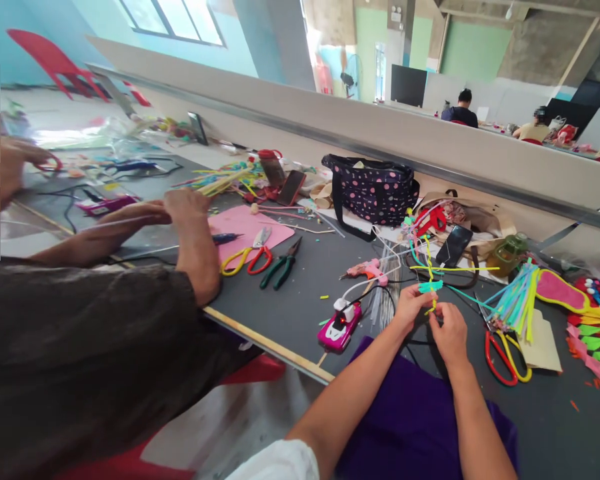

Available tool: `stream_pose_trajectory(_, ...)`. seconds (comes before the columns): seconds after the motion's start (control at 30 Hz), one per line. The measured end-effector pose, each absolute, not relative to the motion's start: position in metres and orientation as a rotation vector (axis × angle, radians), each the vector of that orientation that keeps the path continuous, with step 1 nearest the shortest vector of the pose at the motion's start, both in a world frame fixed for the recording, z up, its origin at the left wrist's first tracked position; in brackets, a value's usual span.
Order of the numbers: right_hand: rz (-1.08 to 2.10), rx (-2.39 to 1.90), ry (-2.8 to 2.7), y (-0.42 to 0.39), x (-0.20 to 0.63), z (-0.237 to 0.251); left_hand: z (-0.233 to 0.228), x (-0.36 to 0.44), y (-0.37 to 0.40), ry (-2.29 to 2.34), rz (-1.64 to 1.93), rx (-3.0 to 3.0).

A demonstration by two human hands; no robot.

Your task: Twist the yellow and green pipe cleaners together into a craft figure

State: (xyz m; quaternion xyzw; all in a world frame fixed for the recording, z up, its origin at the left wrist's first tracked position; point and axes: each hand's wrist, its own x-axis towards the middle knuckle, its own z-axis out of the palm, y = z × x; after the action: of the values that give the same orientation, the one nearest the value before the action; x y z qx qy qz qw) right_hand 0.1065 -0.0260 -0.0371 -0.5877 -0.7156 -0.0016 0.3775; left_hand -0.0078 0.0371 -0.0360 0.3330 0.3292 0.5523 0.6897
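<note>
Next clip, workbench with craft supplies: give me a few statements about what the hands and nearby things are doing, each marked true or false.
1. Both hands pinch the pipe-cleaner piece: true; the left hand and right hand meet on the pipe-cleaner piece.
2. The red-and-yellow scissors lie left of the left hand: false; the scissors lie right of the right hand.
3. The pink toy car is in the right hand: false; the car sits on the table.
4. A dotted bag stands by the partition: true; the bag.

The dark table (300, 313) carried red-and-yellow scissors (507, 357) just right of the grip, a pink glue gun (340, 325) to its left, green pliers (281, 265) farther left.
</note>
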Motion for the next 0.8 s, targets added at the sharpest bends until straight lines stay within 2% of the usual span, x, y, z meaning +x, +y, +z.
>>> stream_pose_trajectory(0.8, -0.441, -1.654, -1.932, -0.034, 0.092, -0.03, -0.038, -0.003, 0.029, 0.765, 1.376, 0.677)
